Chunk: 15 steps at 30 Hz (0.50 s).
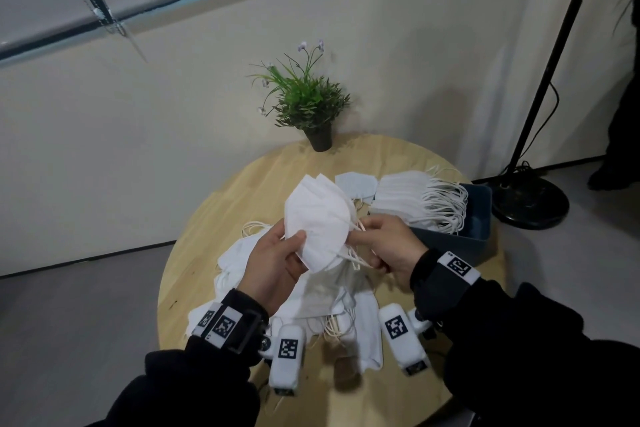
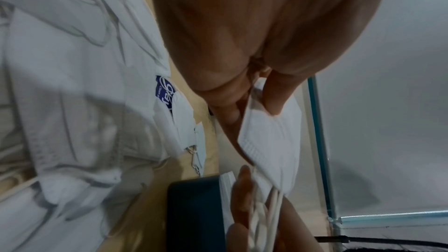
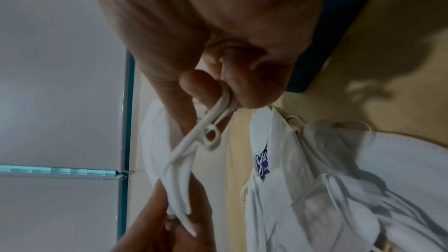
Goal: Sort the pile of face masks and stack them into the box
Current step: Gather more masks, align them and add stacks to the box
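Note:
Above the round wooden table (image 1: 214,215) I hold a small stack of folded white masks (image 1: 317,220) upright. My left hand (image 1: 277,253) grips their lower left edge, thumb on the front, as the left wrist view shows on the held masks (image 2: 274,141). My right hand (image 1: 381,239) pinches the ear loops (image 3: 208,127) at the stack's right side. A loose pile of masks (image 1: 311,302) lies on the table under my hands. A dark blue box (image 1: 474,229) at the right holds a neat stack of masks (image 1: 412,198) with their loops hanging over.
A potted plant (image 1: 304,104) stands at the table's far edge. A single flat mask (image 1: 356,184) lies beside the box. A black lamp stand (image 1: 530,198) with cables is on the floor to the right. The wall is close behind the table.

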### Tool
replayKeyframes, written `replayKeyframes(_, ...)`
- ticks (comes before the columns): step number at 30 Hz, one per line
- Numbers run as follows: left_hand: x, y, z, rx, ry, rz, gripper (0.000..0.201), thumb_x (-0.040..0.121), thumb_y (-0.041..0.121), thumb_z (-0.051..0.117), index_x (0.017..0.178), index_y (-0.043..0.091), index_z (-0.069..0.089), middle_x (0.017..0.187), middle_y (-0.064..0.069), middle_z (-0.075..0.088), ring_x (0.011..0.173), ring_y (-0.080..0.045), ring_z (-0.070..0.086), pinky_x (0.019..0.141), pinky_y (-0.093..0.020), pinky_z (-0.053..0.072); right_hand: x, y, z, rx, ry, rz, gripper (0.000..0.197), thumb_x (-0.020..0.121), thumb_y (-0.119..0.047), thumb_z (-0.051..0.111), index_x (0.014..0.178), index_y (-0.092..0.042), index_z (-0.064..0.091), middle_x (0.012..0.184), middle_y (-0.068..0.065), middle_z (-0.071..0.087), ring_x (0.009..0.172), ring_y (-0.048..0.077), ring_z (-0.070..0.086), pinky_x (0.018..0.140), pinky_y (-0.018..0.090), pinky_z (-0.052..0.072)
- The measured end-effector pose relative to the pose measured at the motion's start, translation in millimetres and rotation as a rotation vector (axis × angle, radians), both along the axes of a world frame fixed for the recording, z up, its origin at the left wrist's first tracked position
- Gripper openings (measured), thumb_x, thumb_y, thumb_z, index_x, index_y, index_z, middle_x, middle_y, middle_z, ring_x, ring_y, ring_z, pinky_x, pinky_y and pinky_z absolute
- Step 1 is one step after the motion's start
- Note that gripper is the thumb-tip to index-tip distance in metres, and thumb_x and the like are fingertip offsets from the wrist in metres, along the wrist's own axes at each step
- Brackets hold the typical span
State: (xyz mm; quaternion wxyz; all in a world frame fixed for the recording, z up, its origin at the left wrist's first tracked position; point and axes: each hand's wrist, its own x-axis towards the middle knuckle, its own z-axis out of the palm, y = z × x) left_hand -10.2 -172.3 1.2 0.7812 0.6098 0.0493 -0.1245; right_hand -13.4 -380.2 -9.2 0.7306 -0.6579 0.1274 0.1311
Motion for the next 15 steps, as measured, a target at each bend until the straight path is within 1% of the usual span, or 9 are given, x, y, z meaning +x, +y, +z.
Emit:
replayKeyframes(3, -1, 7, -4, 0.060, -0.033, 0.023, 0.030, 0.103, -0.002, 0.049, 0.131, -0.001, 0.061, 0.124, -0.021, 0.072, 0.108, -0.036, 0.071, 0.092, -0.049, 0.060, -3, -2, 7, 0.036, 0.035, 0.054, 0.004, 0.089, 0.001, 0.070, 0.088, -0.001, 0.067, 0.054, 0.005, 0.058, 0.038, 0.015, 0.046, 0.038, 0.019, 0.027)
replayKeyframes(5, -1, 15, -6, 0.130, -0.072, 0.068, 0.027, 0.101, -0.003, 0.054, 0.126, -0.002, 0.064, 0.119, -0.018, 0.074, 0.102, -0.032, 0.074, 0.082, -0.042, 0.064, -2, -4, 8, 0.064, 0.044, -0.028, 0.010, 0.090, 0.007, 0.061, 0.089, 0.005, 0.070, 0.063, 0.012, 0.064, 0.041, 0.016, 0.054, 0.038, 0.020, 0.032)
replayKeyframes(7, -1, 22, -8, 0.194, -0.099, 0.113, 0.024, 0.099, -0.003, 0.059, 0.123, -0.002, 0.064, 0.114, -0.015, 0.076, 0.100, -0.031, 0.074, 0.076, -0.039, 0.063, -1, -4, 11, 0.129, 0.026, -0.115, 0.016, 0.090, 0.006, 0.054, 0.087, 0.008, 0.070, 0.074, 0.017, 0.069, 0.056, 0.023, 0.060, 0.046, 0.025, 0.043)
replayKeyframes(9, -1, 25, -9, 0.228, -0.111, 0.147, 0.023, 0.097, -0.002, 0.063, 0.120, -0.002, 0.065, 0.112, -0.015, 0.077, 0.101, -0.032, 0.073, 0.073, -0.038, 0.062, 0, -2, 12, 0.379, 0.024, -0.147, 0.019, 0.088, 0.002, 0.047, 0.077, 0.001, 0.062, 0.077, 0.020, 0.070, 0.075, 0.030, 0.060, 0.068, 0.032, 0.051)
replayKeyframes(10, -1, 24, -9, 0.232, -0.115, 0.158, 0.023, 0.097, -0.002, 0.063, 0.120, -0.002, 0.065, 0.112, -0.016, 0.077, 0.101, -0.032, 0.073, 0.073, -0.038, 0.062, 0, 0, 12, 0.520, 0.043, -0.146, 0.019, 0.089, -0.001, 0.045, 0.073, -0.004, 0.055, 0.071, 0.018, 0.065, 0.073, 0.030, 0.058, 0.072, 0.035, 0.052)
replayKeyframes(11, 0, 22, -10, 0.229, -0.118, 0.169, 0.023, 0.096, -0.002, 0.064, 0.119, -0.002, 0.065, 0.112, -0.016, 0.077, 0.101, -0.032, 0.074, 0.072, -0.038, 0.062, 0, 0, 13, 0.598, 0.054, -0.129, 0.018, 0.090, -0.006, 0.047, 0.073, -0.009, 0.051, 0.062, 0.013, 0.054, 0.065, 0.028, 0.054, 0.068, 0.034, 0.053)
replayKeyframes(12, 0, 19, -9, 0.218, -0.119, 0.180, 0.022, 0.096, -0.002, 0.064, 0.118, -0.002, 0.065, 0.112, -0.016, 0.076, 0.100, -0.031, 0.074, 0.072, -0.038, 0.062, 1, 0, 11, 0.577, 0.046, -0.097, 0.019, 0.093, -0.011, 0.052, 0.074, -0.011, 0.050, 0.058, 0.007, 0.043, 0.056, 0.024, 0.047, 0.060, 0.031, 0.049)
replayKeyframes(13, 1, 17, -8, 0.202, -0.118, 0.192, 0.020, 0.096, -0.001, 0.065, 0.116, -0.002, 0.066, 0.112, -0.017, 0.076, 0.099, -0.031, 0.073, 0.073, -0.039, 0.062, 3, 0, 9, 0.469, 0.012, -0.063, 0.019, 0.094, -0.017, 0.061, 0.077, -0.012, 0.053, 0.057, 0.003, 0.037, 0.051, 0.019, 0.041, 0.053, 0.028, 0.042)
replayKeyframes(15, 2, 12, -4, 0.171, -0.116, 0.181, 0.015, 0.096, 0.001, 0.066, 0.111, -0.003, 0.065, 0.108, -0.018, 0.076, 0.096, -0.032, 0.073, 0.076, -0.044, 0.063, 4, -3, 4, 0.198, -0.114, -0.009, 0.018, 0.088, -0.019, 0.078, 0.086, -0.006, 0.066, 0.059, -0.003, 0.042, 0.050, 0.012, 0.039, 0.050, 0.023, 0.035)
